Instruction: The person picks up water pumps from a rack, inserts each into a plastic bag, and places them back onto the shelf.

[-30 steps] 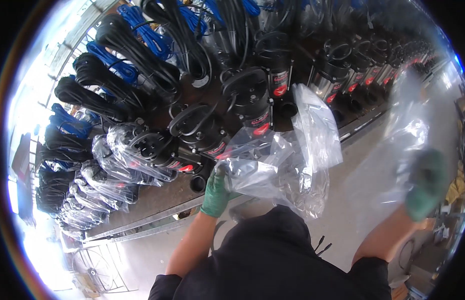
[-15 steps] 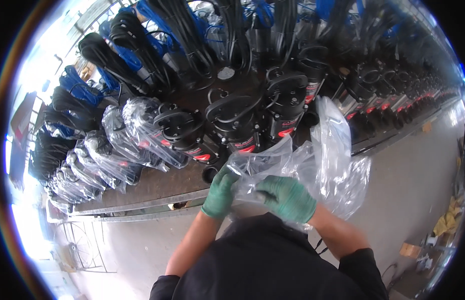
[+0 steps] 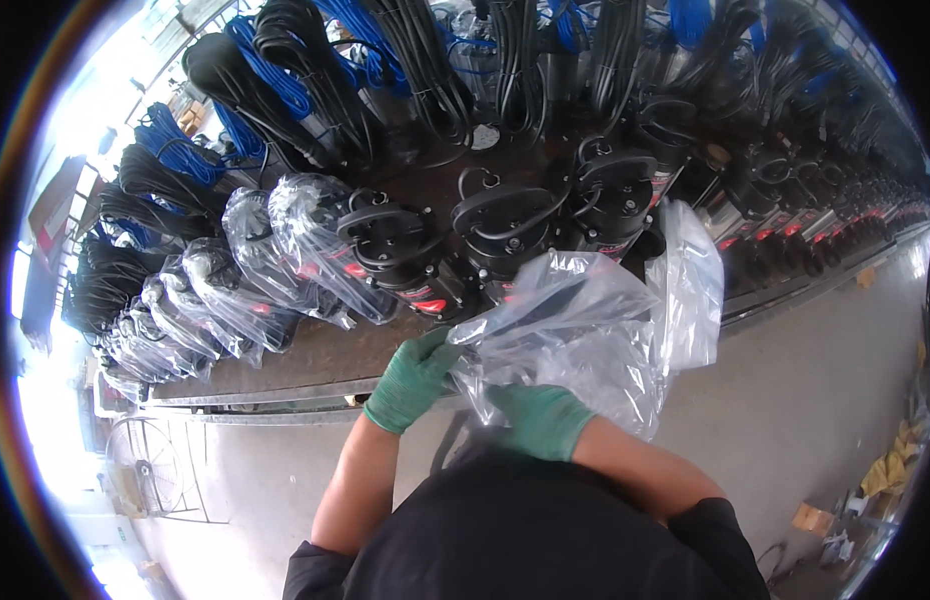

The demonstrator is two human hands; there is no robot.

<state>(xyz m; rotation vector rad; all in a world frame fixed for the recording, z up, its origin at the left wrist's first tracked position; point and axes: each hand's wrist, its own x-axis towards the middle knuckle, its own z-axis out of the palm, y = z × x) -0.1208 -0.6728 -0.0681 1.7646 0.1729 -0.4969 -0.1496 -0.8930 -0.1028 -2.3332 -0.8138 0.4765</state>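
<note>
A large clear plastic bag [image 3: 575, 310] spreads before me, over the table's front edge. My left hand [image 3: 415, 380], in a green glove, pinches the bag's left edge. At the bag's lower edge is my right hand [image 3: 545, 420], also green-gloved; its fingers are smeared by motion and partly behind the film. Just beyond the bag stands a black pump [image 3: 505, 225] with a top handle, its lower part covered by the film. Uncovered pumps stand to its left [image 3: 395, 245] and right [image 3: 615, 190]. More clear film [image 3: 690, 290] hangs at the right.
Several bagged pumps [image 3: 235, 290] line the brown table [image 3: 275, 368] on the left. Coiled black cables [image 3: 425, 70] and blue cables [image 3: 180, 145] stand behind. More pumps [image 3: 775, 205] run off right. A carton [image 3: 813, 520] lies on the floor at lower right.
The bag has spread out wider and now covers more of the pump in front. My left hand has moved slightly left; my right hand has moved a little left and down.
</note>
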